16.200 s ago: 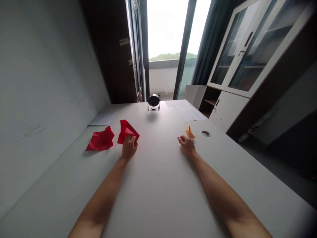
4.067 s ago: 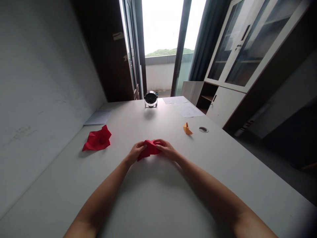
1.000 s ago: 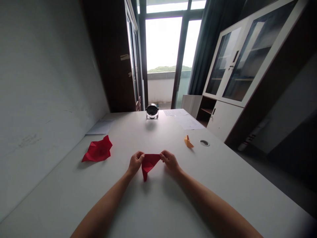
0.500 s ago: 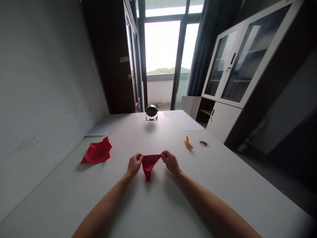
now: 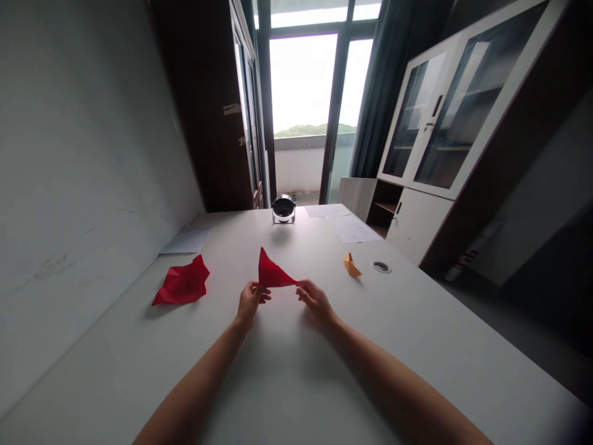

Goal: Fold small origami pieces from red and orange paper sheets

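A folded piece of red paper is stretched between my two hands above the white table, its peak pointing up and away from me. My left hand pinches its lower left corner, with the other fingers loosely curled below. The thin right tip is pinched by my right hand. To the left lies a larger creased sheet of red paper. A small folded orange paper figure rests on the table to the right of my hands.
The white table meets a wall on the left. A round cable hole is near its right edge. At the far end stands a small black round device on a stand. White sheets lie back right, and papers back left.
The red paper between my hands has flipped over: its point hung down toward me before and now rises away from me. The other red sheet and the orange figure stay put.
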The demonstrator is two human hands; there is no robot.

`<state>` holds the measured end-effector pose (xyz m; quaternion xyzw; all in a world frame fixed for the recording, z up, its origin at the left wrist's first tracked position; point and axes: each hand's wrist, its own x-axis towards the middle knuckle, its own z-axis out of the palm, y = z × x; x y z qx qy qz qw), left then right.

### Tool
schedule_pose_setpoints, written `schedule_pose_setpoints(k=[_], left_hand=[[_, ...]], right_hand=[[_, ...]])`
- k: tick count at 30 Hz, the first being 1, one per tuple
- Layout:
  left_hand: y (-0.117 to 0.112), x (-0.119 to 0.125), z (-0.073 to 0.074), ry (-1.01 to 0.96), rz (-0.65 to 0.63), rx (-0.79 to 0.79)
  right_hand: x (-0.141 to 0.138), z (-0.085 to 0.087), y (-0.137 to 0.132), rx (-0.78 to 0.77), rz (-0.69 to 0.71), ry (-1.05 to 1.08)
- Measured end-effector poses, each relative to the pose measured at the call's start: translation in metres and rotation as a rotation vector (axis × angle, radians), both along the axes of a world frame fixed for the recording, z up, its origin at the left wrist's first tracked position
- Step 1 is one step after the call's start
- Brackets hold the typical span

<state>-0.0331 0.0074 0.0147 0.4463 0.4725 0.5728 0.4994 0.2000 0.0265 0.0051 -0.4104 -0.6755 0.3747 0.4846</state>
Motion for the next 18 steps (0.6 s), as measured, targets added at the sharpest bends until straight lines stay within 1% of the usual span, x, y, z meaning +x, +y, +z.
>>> schedule_pose_setpoints(k=[3, 6, 9, 12, 14, 18], left_hand=[[-0.002, 0.006, 0.0, -0.029, -0.096, -0.035], [-0.005, 0.012, 0.0, 0.003, -0.23, -0.047], [-0.009, 0.02, 0.0, 0.053, -0.342, -0.022], [-0.014, 0.028, 0.001, 0.093, -0.396, 0.032], [-0.016, 0.033, 0.001, 0.125, -0.423, 0.063], [-0.02, 0.036, -0.002, 0.168, -0.432, 0.091]], right_hand=[[-0.002, 0.001, -0.001, 0.003, 0.016, -0.025], [-0.002, 0.001, -0.001, -0.009, 0.043, -0.038], [-0.002, 0.001, -0.002, -0.034, 0.105, 0.008], [-0.005, 0.002, -0.005, -0.061, 0.157, 0.035], [-0.009, 0.002, -0.009, -0.086, 0.165, 0.022], [-0.019, 0.001, -0.02, -0.174, 0.11, 0.002]])
